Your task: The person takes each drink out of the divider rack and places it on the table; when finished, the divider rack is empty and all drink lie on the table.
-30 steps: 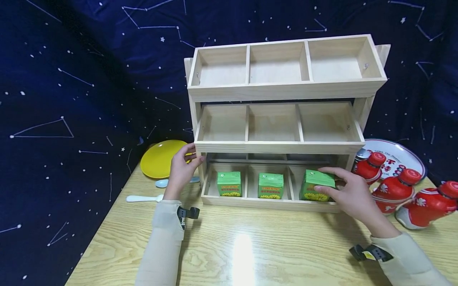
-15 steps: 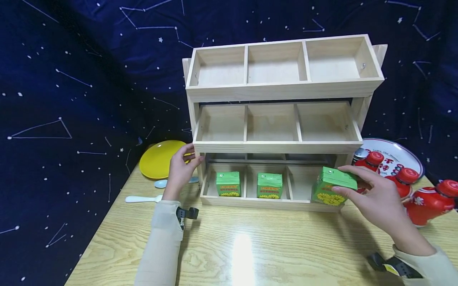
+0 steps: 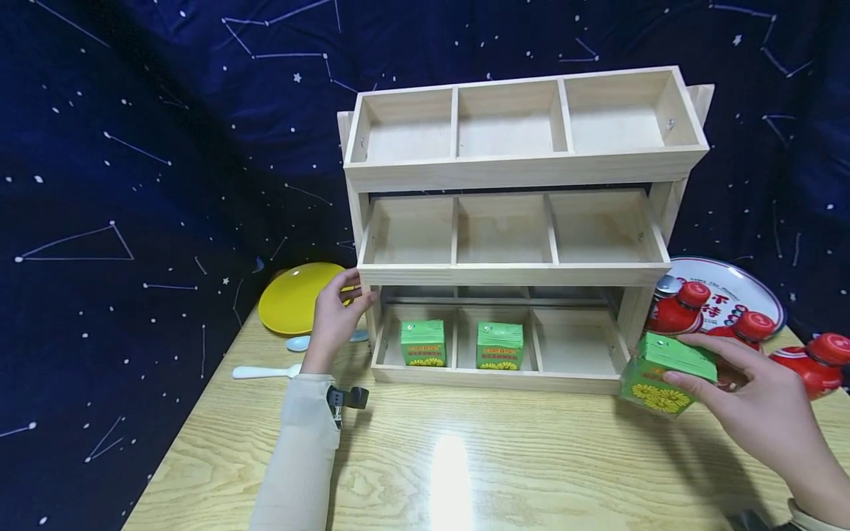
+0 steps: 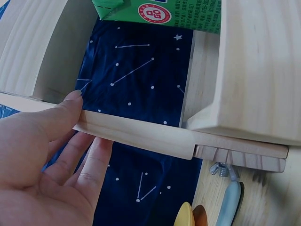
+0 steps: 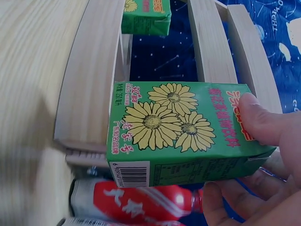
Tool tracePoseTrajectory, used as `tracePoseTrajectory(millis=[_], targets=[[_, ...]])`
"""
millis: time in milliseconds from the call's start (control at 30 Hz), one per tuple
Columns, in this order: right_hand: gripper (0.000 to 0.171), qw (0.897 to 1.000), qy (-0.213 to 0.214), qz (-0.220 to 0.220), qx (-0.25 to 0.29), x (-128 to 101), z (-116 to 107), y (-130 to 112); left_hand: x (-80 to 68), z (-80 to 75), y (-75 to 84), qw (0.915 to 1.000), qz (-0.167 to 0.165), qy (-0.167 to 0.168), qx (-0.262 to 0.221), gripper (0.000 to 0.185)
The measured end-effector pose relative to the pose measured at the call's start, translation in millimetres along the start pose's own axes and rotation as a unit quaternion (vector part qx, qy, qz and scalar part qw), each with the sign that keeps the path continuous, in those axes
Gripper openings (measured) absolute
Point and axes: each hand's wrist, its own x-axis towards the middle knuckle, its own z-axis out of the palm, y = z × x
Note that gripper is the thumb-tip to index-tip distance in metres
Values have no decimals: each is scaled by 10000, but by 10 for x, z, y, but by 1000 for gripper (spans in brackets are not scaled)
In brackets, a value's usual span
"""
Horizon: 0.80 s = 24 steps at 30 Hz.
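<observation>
Green drink carton [image 3: 667,373] with sunflower print, gripped in the right hand [image 3: 753,413], thumb on the printed face, fingers behind; held just off the right end of the wooden rack [image 3: 518,221], above the table [image 3: 465,472]. Probably light, stiff-walled yet dentable, slightly slick; best taken across the broad faces. Just beyond the hand, 3 red bottles [image 3: 744,332]. Left hand [image 3: 335,317], fingers loosely extended, resting against the rack's left post. 2 cartons [image 3: 461,344] remaining in the bottom tier.
</observation>
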Motion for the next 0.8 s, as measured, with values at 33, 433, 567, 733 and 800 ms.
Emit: tracePoseTrajectory(millis=[33, 433, 567, 733, 800], targets=[[52, 10000, 2, 29, -41, -13, -12, 26, -3, -1, 1, 10000, -1, -4, 8, 49], [52, 9994, 267, 205, 61, -127, -57, 341, 3, 1, -27, 10000, 1, -36, -43, 50], [52, 9991, 240, 338, -90, -115, -28, 414, 6, 1, -31, 10000, 12, -29, -36, 50], [55, 9977, 47, 631, -235, -115, 43, 484, 14, 4, -23, 9999, -3, -69, -79, 49], [56, 9976, 1, 621, -310, -120, 79, 522, 17, 2, -18, 9999, -31, -81, -115, 49]])
